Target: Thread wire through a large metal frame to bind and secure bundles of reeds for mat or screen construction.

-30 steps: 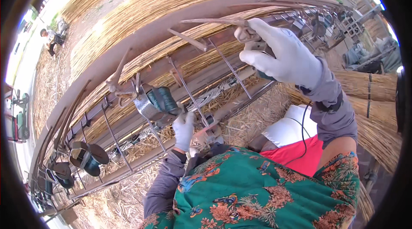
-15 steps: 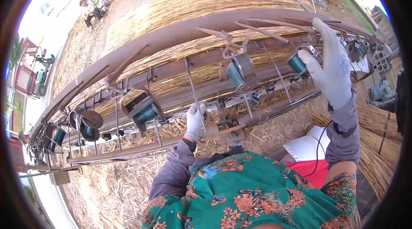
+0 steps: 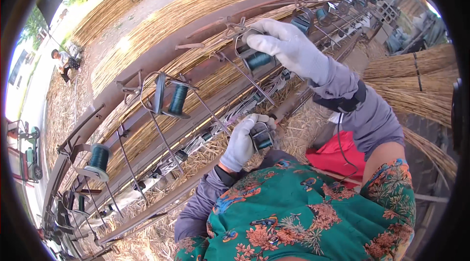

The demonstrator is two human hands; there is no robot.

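My left hand (image 3: 240, 144), in a white glove, is closed around a small spool of dark teal wire (image 3: 263, 139) in a metal holder, just in front of my body. Farther up, my gloved right hand (image 3: 289, 45) has its fingers curled over the metal frame (image 3: 240, 44) of another spool. That spool of teal wire (image 3: 258, 60) hangs below the fingers, under a brown rail (image 3: 161, 62). Left of it, another teal spool (image 3: 177, 100) hangs in its bent-wire frame. Part of the right hand's grip is hidden behind the fingers.
More spools, such as one at the left (image 3: 99, 158), hang along the long rail beside slanting metal rods (image 3: 161, 136). Reed matting (image 3: 132, 60) lies beyond it. Bundled reeds (image 3: 416, 77) and a red cloth (image 3: 338, 153) are at right. A person (image 3: 64, 62) sits far left.
My view has turned and the machine appears slanted. My right hand has come from a spool farther right to a nearer frame. The left hand now holds a small spool near my body.
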